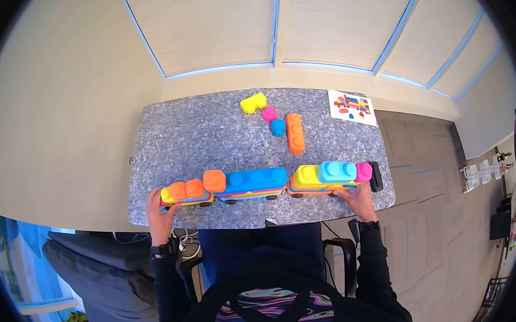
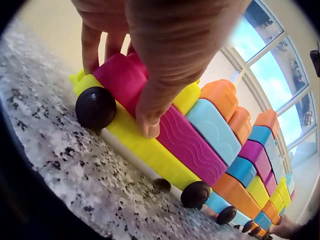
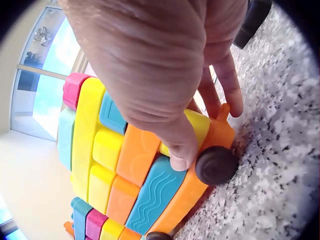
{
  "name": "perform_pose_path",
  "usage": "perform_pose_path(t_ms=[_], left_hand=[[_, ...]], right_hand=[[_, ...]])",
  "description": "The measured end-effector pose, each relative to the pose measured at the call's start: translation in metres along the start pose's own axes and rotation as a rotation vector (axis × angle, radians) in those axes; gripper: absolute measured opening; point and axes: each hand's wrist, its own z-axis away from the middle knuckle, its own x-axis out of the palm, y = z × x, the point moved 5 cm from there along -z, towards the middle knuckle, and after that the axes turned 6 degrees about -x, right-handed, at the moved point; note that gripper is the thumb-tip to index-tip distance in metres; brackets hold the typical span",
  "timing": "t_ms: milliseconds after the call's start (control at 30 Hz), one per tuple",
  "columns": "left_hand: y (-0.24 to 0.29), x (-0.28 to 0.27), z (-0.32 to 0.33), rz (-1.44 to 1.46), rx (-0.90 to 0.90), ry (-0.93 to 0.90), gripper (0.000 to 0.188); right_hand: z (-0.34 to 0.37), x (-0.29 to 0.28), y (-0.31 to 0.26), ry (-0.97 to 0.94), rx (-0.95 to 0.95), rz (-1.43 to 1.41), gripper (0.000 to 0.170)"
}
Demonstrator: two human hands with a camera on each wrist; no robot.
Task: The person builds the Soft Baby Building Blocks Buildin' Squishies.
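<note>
Three wheeled toy train cars built of chunky blocks stand in a row along the table's near edge. My left hand (image 1: 158, 217) grips the left end of the short car (image 1: 188, 192), which has a yellow base; its thumb presses the near side (image 2: 149, 125) and the other fingers reach over the far side. The long blue-topped car (image 1: 253, 180) is in the middle. At the right end, my right hand (image 1: 360, 203) grips the orange-based car (image 3: 172, 202), thumb on its near side and fingers behind. A pink block (image 1: 363, 171) tops that end.
Beyond the train lie a yellow arched block (image 1: 253, 103), a small pink block (image 1: 269, 114), a small blue block (image 1: 278, 128) and a long orange block (image 1: 295, 133). A picture sheet (image 1: 342, 113) lies at the back right. A black object (image 1: 376, 176) sits by the table's right edge.
</note>
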Motion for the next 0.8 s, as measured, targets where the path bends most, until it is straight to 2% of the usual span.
perform_pose_path(t_ms=[67, 433, 533, 800], left_hand=[[0.000, 0.001, -0.003, -0.006, 0.002, -0.008, 0.069], [0.012, 0.021, -0.033, -0.080, -0.019, 0.038, 0.066], [0.007, 0.029, -0.042, -0.115, 0.023, 0.107, 0.067], [0.010, 0.039, -0.063, -0.053, -0.035, 0.067, 0.066]], right_hand=[[-0.003, -0.003, -0.007, 0.029, -0.054, 0.061, 0.043], [-0.036, 0.002, 0.019, 0.062, -0.048, -0.001, 0.044], [-0.045, 0.003, 0.026, 0.065, -0.041, 0.004, 0.042], [-0.063, 0.007, 0.042, 0.091, -0.005, 0.049, 0.055]])
